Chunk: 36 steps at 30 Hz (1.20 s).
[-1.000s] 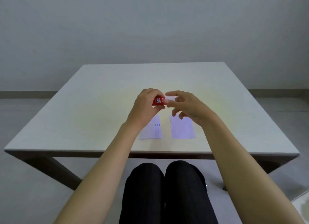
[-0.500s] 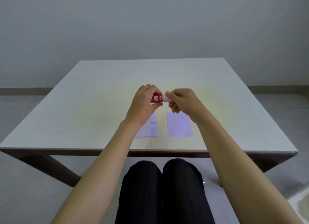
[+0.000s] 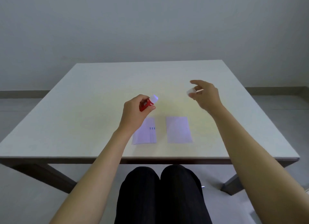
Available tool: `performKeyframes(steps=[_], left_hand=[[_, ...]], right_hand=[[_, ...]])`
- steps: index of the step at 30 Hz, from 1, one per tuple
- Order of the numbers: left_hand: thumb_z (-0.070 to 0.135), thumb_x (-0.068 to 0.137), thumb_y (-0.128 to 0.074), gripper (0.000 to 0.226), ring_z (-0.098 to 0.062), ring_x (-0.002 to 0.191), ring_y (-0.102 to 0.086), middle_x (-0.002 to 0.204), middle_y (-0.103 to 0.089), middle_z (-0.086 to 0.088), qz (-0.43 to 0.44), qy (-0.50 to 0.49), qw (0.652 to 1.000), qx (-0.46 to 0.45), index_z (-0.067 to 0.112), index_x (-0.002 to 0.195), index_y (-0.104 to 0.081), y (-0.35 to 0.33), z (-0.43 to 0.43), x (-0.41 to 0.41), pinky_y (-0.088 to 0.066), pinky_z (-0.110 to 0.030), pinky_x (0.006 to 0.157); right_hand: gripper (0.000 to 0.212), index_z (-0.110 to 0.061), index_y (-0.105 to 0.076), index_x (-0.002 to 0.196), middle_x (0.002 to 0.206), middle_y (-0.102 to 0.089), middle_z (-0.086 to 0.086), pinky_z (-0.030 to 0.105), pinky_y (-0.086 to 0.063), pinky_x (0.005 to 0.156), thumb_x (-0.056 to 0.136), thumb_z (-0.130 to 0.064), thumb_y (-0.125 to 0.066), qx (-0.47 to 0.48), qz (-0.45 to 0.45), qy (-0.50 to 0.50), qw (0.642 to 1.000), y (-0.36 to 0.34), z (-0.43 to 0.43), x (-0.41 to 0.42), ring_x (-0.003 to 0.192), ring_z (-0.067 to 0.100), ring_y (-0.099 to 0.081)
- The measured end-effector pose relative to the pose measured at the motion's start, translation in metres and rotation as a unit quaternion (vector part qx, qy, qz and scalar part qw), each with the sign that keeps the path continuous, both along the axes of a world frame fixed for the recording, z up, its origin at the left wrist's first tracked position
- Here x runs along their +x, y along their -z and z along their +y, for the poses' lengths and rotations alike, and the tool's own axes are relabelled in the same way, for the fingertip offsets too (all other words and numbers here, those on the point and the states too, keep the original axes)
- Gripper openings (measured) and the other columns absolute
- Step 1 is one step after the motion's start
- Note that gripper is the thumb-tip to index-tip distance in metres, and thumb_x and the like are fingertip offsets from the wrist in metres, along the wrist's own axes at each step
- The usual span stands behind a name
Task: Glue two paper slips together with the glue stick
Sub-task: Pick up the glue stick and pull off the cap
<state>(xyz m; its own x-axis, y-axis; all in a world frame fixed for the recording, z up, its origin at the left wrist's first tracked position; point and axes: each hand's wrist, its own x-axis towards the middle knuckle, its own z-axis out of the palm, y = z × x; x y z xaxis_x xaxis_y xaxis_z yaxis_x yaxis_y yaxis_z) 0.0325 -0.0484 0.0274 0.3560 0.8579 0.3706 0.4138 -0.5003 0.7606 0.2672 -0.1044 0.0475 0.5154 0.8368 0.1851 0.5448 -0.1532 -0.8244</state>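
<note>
My left hand grips a red glue stick, uncapped, its white tip pointing up and to the right. My right hand is off to the right above the table and pinches the white cap between thumb and fingers. Two pale paper slips lie side by side near the front of the white table. The left slip has small blue marks, and my left wrist covers part of it. The right slip is blank and fully in view.
The table's front edge runs just above my knees, which are in dark trousers. A grey wall rises behind the table. Dark table legs slant down to the floor at left and right.
Both hands were together on the capped glue stick. The cap has come off: my right hand has moved right with it, and my left hand keeps the stick above the left slip.
</note>
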Motion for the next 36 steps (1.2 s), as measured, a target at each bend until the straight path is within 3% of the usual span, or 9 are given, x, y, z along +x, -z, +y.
performKeyframes(steps=[7, 11, 13, 17, 20, 24, 27, 32, 36], left_hand=[[0.012, 0.084, -0.064, 0.009, -0.005, 0.053, -0.054, 0.062, -0.061, 0.002, -0.057, -0.002, 0.997, -0.056, 0.01, 0.092, -0.067, -0.009, -0.005, 0.005, -0.041, -0.006, 0.06], [0.015, 0.081, -0.067, 0.005, -0.012, 0.062, -0.063, 0.064, -0.069, -0.007, -0.122, 0.001, 0.986, -0.111, 0.01, 0.083, -0.067, -0.013, -0.008, 0.006, -0.05, -0.02, 0.074], [0.018, 0.077, -0.071, 0.009, -0.006, 0.073, -0.068, 0.072, -0.073, 0.002, -0.171, -0.015, 0.974, -0.145, 0.013, 0.083, -0.068, -0.012, -0.009, 0.007, -0.051, -0.022, 0.08], [0.019, 0.074, -0.077, 0.023, -0.02, 0.098, -0.068, 0.094, -0.071, -0.004, -0.297, -0.059, 0.927, -0.22, 0.006, 0.088, -0.064, -0.008, -0.011, 0.013, -0.054, -0.032, 0.086], [0.011, 0.077, -0.075, 0.025, -0.027, 0.094, -0.07, 0.099, -0.064, -0.019, -0.396, -0.041, 0.874, -0.279, -0.003, 0.092, -0.061, -0.012, -0.018, 0.022, -0.057, -0.026, 0.078], [0.01, 0.076, -0.076, 0.02, -0.023, 0.083, -0.07, 0.095, -0.063, -0.019, -0.458, -0.041, 0.84, -0.289, 0.0, 0.086, -0.061, -0.02, -0.028, 0.033, -0.057, -0.025, 0.073], [0.011, 0.076, -0.076, 0.019, -0.024, 0.085, -0.072, 0.096, -0.065, -0.019, -0.454, -0.021, 0.843, -0.287, 0.002, 0.085, -0.062, -0.024, -0.032, 0.032, -0.057, -0.029, 0.078], [0.01, 0.074, -0.077, 0.014, -0.031, 0.103, -0.067, 0.09, -0.07, -0.007, -0.411, 0.028, 0.877, -0.246, 0.01, 0.08, -0.065, -0.024, -0.035, 0.026, -0.055, -0.038, 0.088], [0.009, 0.074, -0.077, 0.014, -0.033, 0.104, -0.066, 0.09, -0.069, -0.009, -0.433, 0.014, 0.867, -0.248, 0.009, 0.079, -0.064, -0.025, -0.035, 0.02, -0.054, -0.039, 0.089]], right_hand=[[0.021, 0.016, -0.062, 0.094, 0.097, -0.066, 0.034, 0.049, -0.05, 0.082, 0.083, 0.001, -0.054, -0.107, -0.163, -0.023, 0.98, 0.042, 0.004, 0.009, 0.095, 0.046, -0.059], [0.022, -0.012, -0.065, 0.078, 0.084, -0.058, 0.017, 0.032, -0.042, 0.071, 0.086, -0.002, -0.048, -0.118, -0.192, -0.034, 0.974, 0.046, 0.003, 0.007, 0.083, 0.035, -0.051], [0.017, -0.012, -0.062, 0.095, 0.09, -0.057, 0.015, 0.033, -0.041, 0.073, 0.087, -0.005, -0.049, -0.144, -0.193, -0.044, 0.97, 0.045, 0.001, 0.007, 0.088, 0.034, -0.051], [0.07, -0.018, -0.029, 0.147, 0.137, -0.048, 0.015, 0.041, -0.039, 0.099, 0.086, -0.017, -0.063, -0.151, -0.3, -0.045, 0.941, 0.034, -0.005, -0.009, 0.119, 0.034, -0.049], [0.057, -0.022, -0.042, 0.14, 0.127, -0.056, 0.007, 0.031, -0.045, 0.088, 0.087, -0.029, -0.064, -0.008, -0.076, -0.097, 0.992, 0.02, -0.013, -0.045, 0.104, 0.024, -0.06], [0.025, -0.013, -0.06, 0.115, 0.09, -0.063, 0.011, 0.03, -0.057, 0.072, 0.09, -0.014, -0.061, 0.096, 0.253, -0.189, 0.944, 0.012, -0.024, -0.084, 0.067, 0.018, -0.067], [0.015, -0.003, -0.063, 0.102, 0.069, -0.055, 0.008, 0.027, -0.049, 0.059, 0.094, -0.013, -0.055, 0.121, 0.334, -0.174, 0.918, 0.009, -0.026, -0.092, 0.052, 0.017, -0.054], [0.052, -0.011, -0.049, 0.058, 0.049, -0.035, -0.003, 0.022, -0.025, 0.041, 0.095, -0.047, -0.043, 0.006, 0.36, -0.08, 0.93, 0.002, -0.024, -0.101, 0.039, 0.013, -0.027], [0.041, -0.006, -0.064, 0.077, 0.054, -0.051, -0.003, 0.019, -0.041, 0.046, 0.094, -0.041, -0.05, 0.023, 0.324, -0.119, 0.938, 0.003, -0.028, -0.097, 0.045, 0.015, -0.044]])
